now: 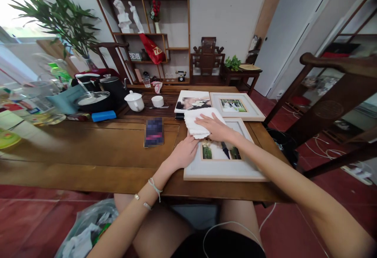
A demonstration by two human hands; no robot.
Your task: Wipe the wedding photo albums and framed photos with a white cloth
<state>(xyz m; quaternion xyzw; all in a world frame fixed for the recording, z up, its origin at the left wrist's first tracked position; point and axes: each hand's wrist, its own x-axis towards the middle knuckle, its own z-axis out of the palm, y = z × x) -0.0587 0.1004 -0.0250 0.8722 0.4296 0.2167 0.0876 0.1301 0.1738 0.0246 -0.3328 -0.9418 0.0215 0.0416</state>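
A white-framed photo (224,171) lies flat at the near right of the wooden table (88,148). My right hand (216,128) lies flat, fingers stretched, on a folded white cloth (196,121) pressed against the frame's upper left part. My left hand (184,154) rests on the frame's left edge, fingers curled against it and steadying it. Behind this frame lie a second white-framed photo (235,107) and an unframed photo print (193,101).
A phone (154,132) lies face up mid-table. Further back left stand a lidded cup (134,101), a small bowl (157,101), a kettle and pot (94,99), a blue block (103,115). A dark wooden chair (338,105) stands right; a plastic bag (88,230) sits by my knees.
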